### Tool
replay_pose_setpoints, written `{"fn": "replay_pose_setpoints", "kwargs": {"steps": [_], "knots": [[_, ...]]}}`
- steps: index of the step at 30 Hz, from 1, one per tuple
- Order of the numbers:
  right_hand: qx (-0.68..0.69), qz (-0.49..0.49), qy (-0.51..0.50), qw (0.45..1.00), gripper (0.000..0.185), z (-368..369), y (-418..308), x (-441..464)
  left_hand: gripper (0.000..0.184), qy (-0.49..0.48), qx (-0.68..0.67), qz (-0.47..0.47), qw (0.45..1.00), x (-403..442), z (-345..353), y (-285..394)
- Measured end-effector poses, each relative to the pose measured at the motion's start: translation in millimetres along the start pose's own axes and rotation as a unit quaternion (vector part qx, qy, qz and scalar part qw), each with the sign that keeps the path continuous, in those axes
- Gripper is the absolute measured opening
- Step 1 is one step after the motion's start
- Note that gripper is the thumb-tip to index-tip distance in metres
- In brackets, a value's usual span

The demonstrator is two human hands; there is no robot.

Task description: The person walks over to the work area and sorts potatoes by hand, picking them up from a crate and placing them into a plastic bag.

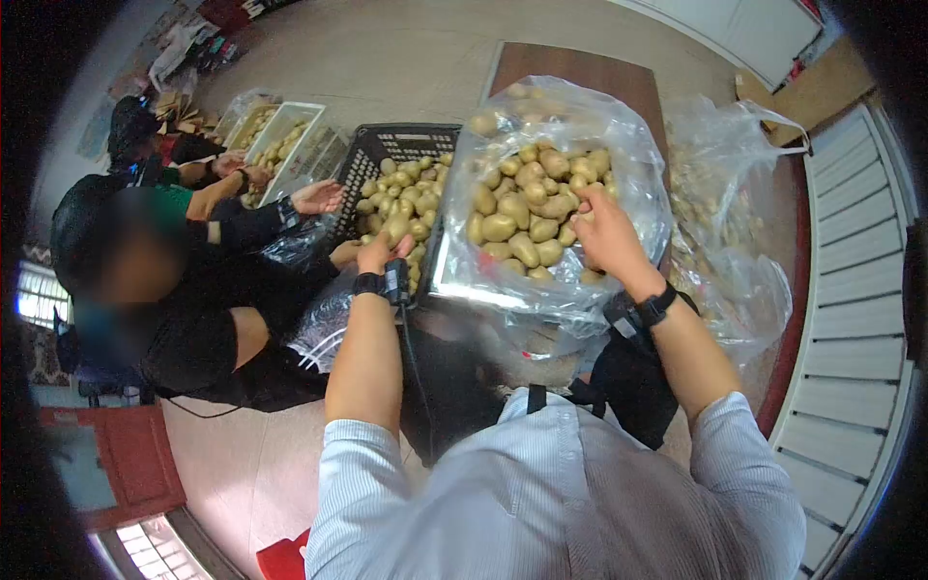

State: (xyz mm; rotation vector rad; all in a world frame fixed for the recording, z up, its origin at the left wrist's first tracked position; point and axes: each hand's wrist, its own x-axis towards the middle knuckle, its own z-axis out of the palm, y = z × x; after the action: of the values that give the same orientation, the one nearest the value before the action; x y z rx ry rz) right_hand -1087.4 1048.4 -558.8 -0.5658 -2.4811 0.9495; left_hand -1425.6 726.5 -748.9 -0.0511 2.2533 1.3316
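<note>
My left hand point(379, 253) is at the near side of a black plastic crate point(365, 145) of potatoes point(411, 200). Its fingers are apart and partly curled, close to a potato point(395, 227) at the crate's near end; I see nothing firmly held. My right hand point(607, 232) is over a clear plastic bag point(638, 145) spread open and filled with a heap of potatoes point(522, 208). Its thumb and forefinger are bent around a potato at the heap's right side, partly hidden by the hand.
A co-worker point(184, 280) sits close on my left, hands by the black crate; another person point(145, 135) is beyond. White crates point(298, 118) of potatoes stand at the far left. To the right lies another clear bag point(730, 203) of potatoes, beside a white slatted panel point(851, 319).
</note>
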Motion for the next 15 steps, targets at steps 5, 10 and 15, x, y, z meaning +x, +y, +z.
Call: {"fn": "replay_pose_setpoints", "kwargs": {"steps": [5, 10, 15], "knots": [[-0.036, 0.089, -0.022, 0.995, 0.031, 16, 62, -9, 0.041, 0.033, 0.538, 0.201, 0.818, 16, -3, -13], [-0.168, 0.079, -0.081, 0.979, 0.018, 20, 74, -22, 0.021, 0.026, 0.438, 0.176, 0.881, -14, 9, 17], [-0.308, 0.055, -0.18, 0.933, 0.017, 33, 73, -40, 0.019, -0.064, -0.271, -0.005, 0.96, -41, 35, 41]]}}
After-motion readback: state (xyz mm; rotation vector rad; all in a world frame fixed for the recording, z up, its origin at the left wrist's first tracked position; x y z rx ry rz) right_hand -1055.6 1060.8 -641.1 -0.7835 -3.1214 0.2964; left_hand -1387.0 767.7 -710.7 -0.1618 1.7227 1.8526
